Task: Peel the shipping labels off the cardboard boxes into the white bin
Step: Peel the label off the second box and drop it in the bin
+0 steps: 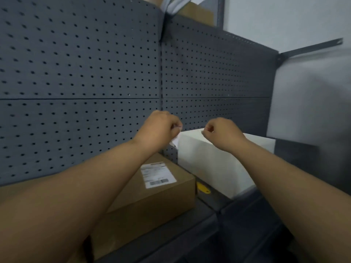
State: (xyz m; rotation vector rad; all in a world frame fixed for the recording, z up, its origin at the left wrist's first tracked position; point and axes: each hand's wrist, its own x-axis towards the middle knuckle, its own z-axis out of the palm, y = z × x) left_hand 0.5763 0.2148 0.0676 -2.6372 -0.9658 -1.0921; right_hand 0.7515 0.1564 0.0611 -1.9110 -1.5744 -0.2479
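Head view, one frame, somewhat blurred. I log nearest items first.

Nearest: two bare forearms reach forward from the lower corners of the frame, over a dark shelf surface (pixel 190 242).

Under my left forearm a cardboard box (pixel 152 202) lies flat on that shelf. A white shipping label (pixel 158 174) sits on its top face near the far right corner, flat and fully stuck down. Print is too blurred to read.

Just right of the box, a small yellow tag (pixel 202 188) lies on the shelf, between the box and the white bin (pixel 214 168). The bin stands at the back right, against the pegboard.

Left hand (pixel 161 128): fingers curled shut, pinching a piece of white paper (pixel 175 140) that hangs down from the fist at the bin's near left corner. I take it for a peeled label, but cannot tell for certain.

Right hand (pixel 222 132): also curled closed, over the bin's top edge. I cannot tell whether it grips anything; a thin pale edge shows at the fingertips, nothing more.

The two fists are near each other, not touching.

Farthest: dark grey pegboard (pixel 79 73) fills the background in two panels meeting at a corner. More cardboard (pixel 195 12) shows above its top edge
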